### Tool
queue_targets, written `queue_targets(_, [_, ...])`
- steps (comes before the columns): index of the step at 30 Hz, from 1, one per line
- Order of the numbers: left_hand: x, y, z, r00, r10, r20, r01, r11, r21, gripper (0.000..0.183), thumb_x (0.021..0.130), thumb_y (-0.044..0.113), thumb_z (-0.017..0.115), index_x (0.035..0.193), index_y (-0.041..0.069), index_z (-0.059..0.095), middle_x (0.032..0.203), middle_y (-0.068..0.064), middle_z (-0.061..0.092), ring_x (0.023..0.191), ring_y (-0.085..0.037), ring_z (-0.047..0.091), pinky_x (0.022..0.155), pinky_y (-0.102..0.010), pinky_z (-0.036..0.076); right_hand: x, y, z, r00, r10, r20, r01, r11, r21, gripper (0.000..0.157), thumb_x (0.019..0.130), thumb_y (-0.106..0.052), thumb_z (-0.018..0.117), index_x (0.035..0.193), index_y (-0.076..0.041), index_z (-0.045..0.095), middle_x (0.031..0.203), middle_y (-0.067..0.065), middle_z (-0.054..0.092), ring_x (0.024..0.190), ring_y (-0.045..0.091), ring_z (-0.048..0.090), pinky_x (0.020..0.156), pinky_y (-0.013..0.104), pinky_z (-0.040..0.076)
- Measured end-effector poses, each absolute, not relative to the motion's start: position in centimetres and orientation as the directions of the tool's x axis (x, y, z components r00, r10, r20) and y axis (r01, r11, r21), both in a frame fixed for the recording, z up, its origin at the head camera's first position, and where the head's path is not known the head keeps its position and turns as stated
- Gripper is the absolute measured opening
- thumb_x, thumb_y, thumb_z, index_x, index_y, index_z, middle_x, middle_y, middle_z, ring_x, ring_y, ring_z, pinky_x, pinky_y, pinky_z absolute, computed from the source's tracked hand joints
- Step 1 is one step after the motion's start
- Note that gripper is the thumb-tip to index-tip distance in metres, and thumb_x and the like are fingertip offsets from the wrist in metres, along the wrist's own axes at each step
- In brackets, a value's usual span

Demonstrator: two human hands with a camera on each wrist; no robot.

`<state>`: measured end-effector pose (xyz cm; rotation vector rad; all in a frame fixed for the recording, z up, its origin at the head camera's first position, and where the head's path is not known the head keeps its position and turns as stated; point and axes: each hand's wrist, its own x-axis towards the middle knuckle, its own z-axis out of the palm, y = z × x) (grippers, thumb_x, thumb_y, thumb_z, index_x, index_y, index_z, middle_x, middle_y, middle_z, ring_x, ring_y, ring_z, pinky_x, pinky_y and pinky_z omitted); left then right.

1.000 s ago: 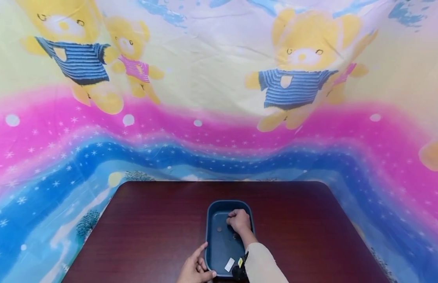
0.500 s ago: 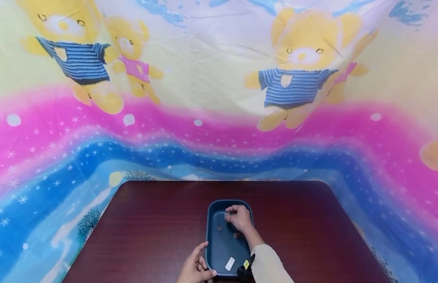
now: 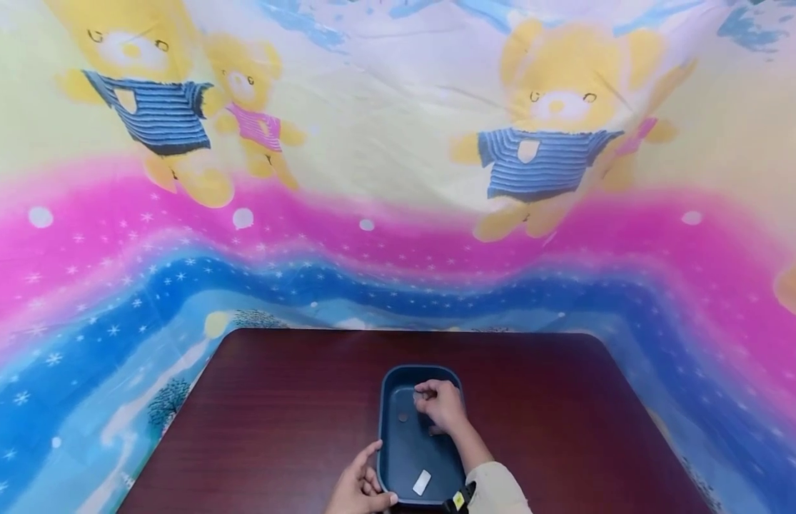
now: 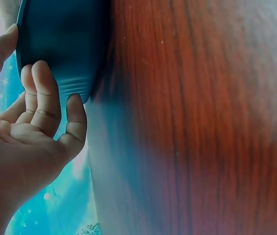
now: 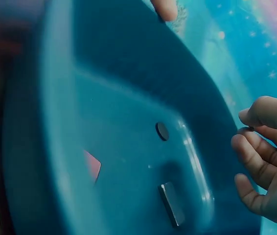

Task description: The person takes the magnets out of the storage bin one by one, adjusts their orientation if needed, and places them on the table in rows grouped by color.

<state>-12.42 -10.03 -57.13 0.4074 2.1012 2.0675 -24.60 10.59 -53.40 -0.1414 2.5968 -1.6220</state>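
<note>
A dark blue-green tray (image 3: 391, 457) lies on the table. My left hand (image 3: 359, 482) holds its near left corner, index fingertip on the side rim and thumb at the near end. The two middle fingers (image 4: 43, 93) bend beside the tray wall. My right hand (image 3: 444, 407) is over the tray's far half, pinching a small thin thing (image 5: 248, 129) between thumb and fingertips; its kind cannot be made out. Below lie a dark coin-like disc (image 5: 162, 131) and a small rectangular block (image 5: 172, 204), mostly behind the hand in the head view. A white rectangular piece (image 3: 421, 482) lies near the tray's front.
The dark red wooden table (image 3: 275, 414) extends on both sides of the tray. Behind it hangs a cloth (image 3: 398, 285) printed with bears. A black wrist strap with a yellow tag (image 3: 460, 498) sits by the right sleeve (image 3: 500, 489), beside the tray's near right corner.
My right hand has risen slightly from the tray floor and its sleeve has shifted right; a thin thing shows at its fingertips. The left hand stays put. The head view has shifted slightly.
</note>
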Motion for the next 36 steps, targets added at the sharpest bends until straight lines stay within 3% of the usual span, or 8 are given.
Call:
queue_targets(3, [-12.3, -9.9, -57.1, -0.951, 0.302, 0.060, 0.066, 0.009, 0.998, 0.085, 0.070, -0.004, 0.076, 0.139, -0.009, 0.027, 0.069, -0.011, 0.051, 0.052, -0.005, 0.052, 0.049, -0.022, 0.047, -23.9, 10.9, -53.2, -0.991, -0.131, -0.013, -0.042, 0.409, -0.912, 0.021, 0.083, -0.008, 0.067, 0.104, -0.007, 0.068, 0.086, 0.004, 0.057, 0.077, 0.021, 0.057, 0.050, 0.042, 0.052])
queue_targets(10, [-12.3, -9.9, -57.3, -0.954, 0.294, 0.051, 0.057, 0.011, 0.998, 0.087, 0.069, 0.000, 0.078, 0.139, -0.008, 0.027, 0.068, -0.003, 0.049, 0.052, -0.006, 0.052, 0.049, -0.022, 0.047, -23.2, 12.1, -52.6, -0.967, -0.193, 0.164, -0.241, 0.505, -0.828, 0.018, 0.082, -0.005, 0.067, 0.099, -0.006, 0.070, 0.078, -0.001, 0.058, 0.067, 0.014, 0.054, 0.059, 0.030, 0.050])
queue_targets(14, [-12.3, -9.9, -57.1, -0.956, 0.291, 0.047, 0.052, 0.011, 0.999, 0.087, 0.068, 0.000, 0.078, 0.139, -0.008, 0.027, 0.068, -0.004, 0.049, 0.052, -0.006, 0.052, 0.050, -0.022, 0.047, -23.1, 13.1, -52.6, -0.956, -0.218, 0.196, -0.284, 0.519, -0.806, 0.018, 0.082, -0.005, 0.068, 0.099, -0.007, 0.070, 0.077, -0.003, 0.058, 0.066, 0.013, 0.053, 0.058, 0.027, 0.046])
queue_targets(36, [-12.6, -10.0, -57.8, -0.955, 0.292, 0.047, 0.067, 0.060, 0.996, 0.087, 0.067, 0.002, 0.078, 0.138, -0.009, 0.029, 0.066, -0.001, 0.049, 0.051, -0.004, 0.050, 0.049, -0.020, 0.046, -24.0, 18.3, -53.9, -0.975, 0.018, 0.223, -0.191, 0.456, -0.869, 0.020, 0.074, -0.003, 0.077, 0.092, -0.009, 0.071, 0.092, 0.003, 0.060, 0.078, 0.017, 0.062, 0.063, 0.027, 0.052])
